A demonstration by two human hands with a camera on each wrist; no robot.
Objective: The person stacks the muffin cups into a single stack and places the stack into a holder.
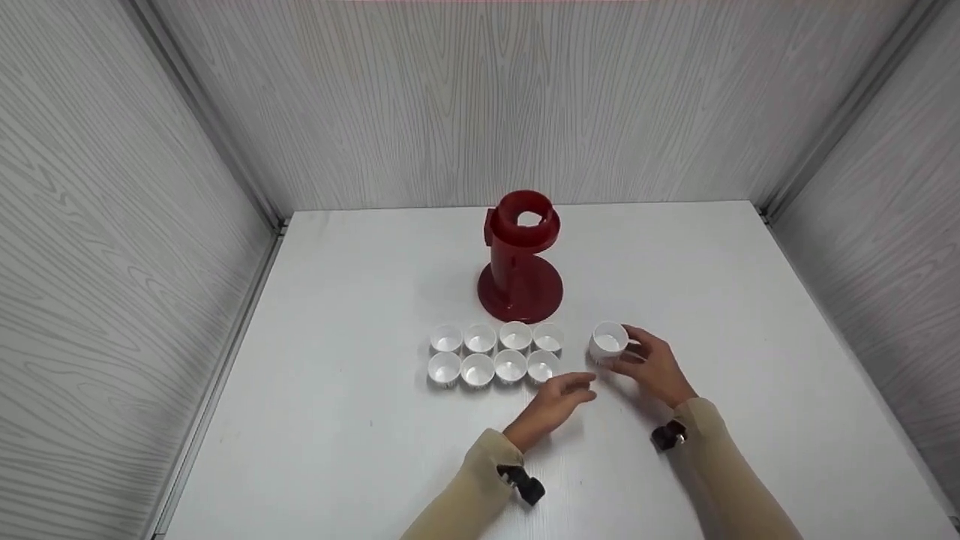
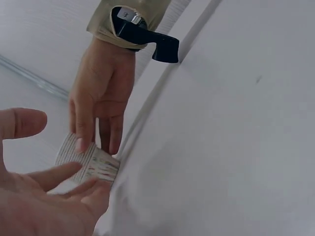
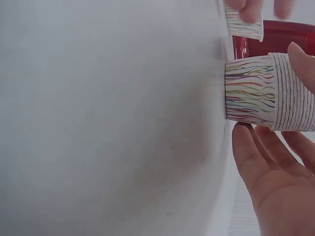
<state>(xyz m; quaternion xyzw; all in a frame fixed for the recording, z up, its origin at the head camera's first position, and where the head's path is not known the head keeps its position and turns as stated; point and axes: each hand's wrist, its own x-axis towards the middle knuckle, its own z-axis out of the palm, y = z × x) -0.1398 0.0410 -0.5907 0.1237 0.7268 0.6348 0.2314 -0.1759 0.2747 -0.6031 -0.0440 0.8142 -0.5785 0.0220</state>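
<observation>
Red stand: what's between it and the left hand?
Two rows of white cups: their right end lies between the red stand and the left hand, as the head view shows.

Behind the person's fingers (image 2: pixel 84 125), beige sleeves (image 1: pixel 739 480) end in loose cuffs (image 2: pixel 102 28); a black bracket (image 2: pixel 147 37) with silvery metal (image 2: pixel 129 15) juts from each.
</observation>
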